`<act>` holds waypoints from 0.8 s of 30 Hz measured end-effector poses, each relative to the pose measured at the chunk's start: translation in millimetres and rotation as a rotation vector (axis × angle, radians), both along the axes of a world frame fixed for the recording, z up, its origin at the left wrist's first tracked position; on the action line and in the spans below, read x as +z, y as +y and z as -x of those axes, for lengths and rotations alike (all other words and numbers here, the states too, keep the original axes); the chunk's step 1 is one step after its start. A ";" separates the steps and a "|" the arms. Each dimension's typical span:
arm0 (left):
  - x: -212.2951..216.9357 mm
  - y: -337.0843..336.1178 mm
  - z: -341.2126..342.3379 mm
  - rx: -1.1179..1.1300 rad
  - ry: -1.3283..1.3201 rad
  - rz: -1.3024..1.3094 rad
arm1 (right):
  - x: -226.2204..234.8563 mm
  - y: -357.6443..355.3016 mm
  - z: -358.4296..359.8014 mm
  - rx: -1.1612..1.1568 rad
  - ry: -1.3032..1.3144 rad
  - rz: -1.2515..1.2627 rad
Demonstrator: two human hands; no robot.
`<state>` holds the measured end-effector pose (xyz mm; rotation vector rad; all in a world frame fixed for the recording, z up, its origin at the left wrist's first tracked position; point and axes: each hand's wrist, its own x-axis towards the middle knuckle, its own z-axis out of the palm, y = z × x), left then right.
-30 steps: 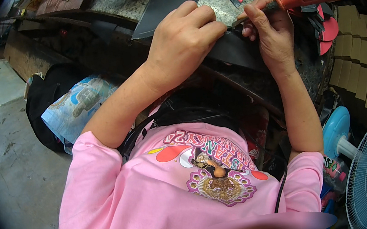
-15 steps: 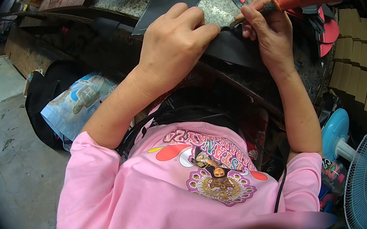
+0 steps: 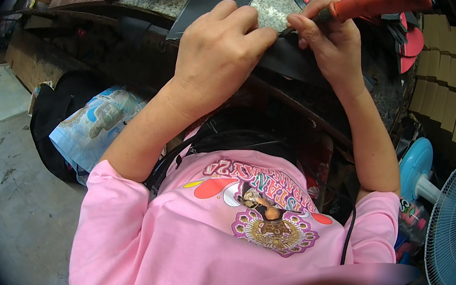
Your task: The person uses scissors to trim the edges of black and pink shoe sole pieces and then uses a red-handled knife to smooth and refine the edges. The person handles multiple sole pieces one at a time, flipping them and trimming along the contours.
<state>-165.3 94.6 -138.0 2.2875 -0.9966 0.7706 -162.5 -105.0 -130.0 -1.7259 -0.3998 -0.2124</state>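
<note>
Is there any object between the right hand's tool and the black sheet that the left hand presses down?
Nothing visible. The orange-handled tool in the right hand reaches the black sheet directly beside the left hand; its tip is hidden behind fingers.

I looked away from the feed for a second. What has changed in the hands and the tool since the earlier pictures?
Very little. The left hand has slid slightly toward the right hand along the dark sheet, and the view has shifted a touch. The right hand still grips the orange-handled tool with its tip at the sheet's edge, and the left hand still presses the sheet down. Nothing was let go.
</note>
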 end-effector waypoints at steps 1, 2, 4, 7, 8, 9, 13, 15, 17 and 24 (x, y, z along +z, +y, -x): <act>0.4 0.3 0.9 0.008 0.018 0.018 | 0.0 0.1 -1.2 -0.012 -0.072 0.098; 1.1 0.9 1.4 0.021 0.031 0.025 | 0.2 0.6 -2.1 -0.038 -0.182 0.183; 2.5 2.9 2.1 0.027 0.069 0.047 | 0.9 2.3 -1.9 -0.032 -0.259 0.233; 3.9 5.7 1.4 -0.028 0.051 -0.010 | 4.2 2.1 -0.8 -0.020 -0.114 0.104; 3.9 6.3 1.1 -0.030 0.053 -0.007 | 5.7 0.9 0.6 -0.027 0.035 -0.019; 3.9 6.4 1.0 -0.031 0.057 -0.007 | 6.2 0.3 1.8 -0.033 0.184 -0.143; 3.5 5.9 1.1 -0.025 0.060 0.005 | 0.7 4.0 0.3 0.059 0.056 -0.077; 3.1 5.4 1.1 -0.026 0.062 0.013 | -0.7 4.0 -0.6 0.051 -0.026 0.022; 2.7 5.2 0.8 -0.025 0.060 0.016 | -1.3 4.7 0.9 0.065 0.018 -0.054; 3.9 5.3 3.0 0.016 0.060 0.012 | 1.5 4.2 0.5 0.019 -0.075 0.100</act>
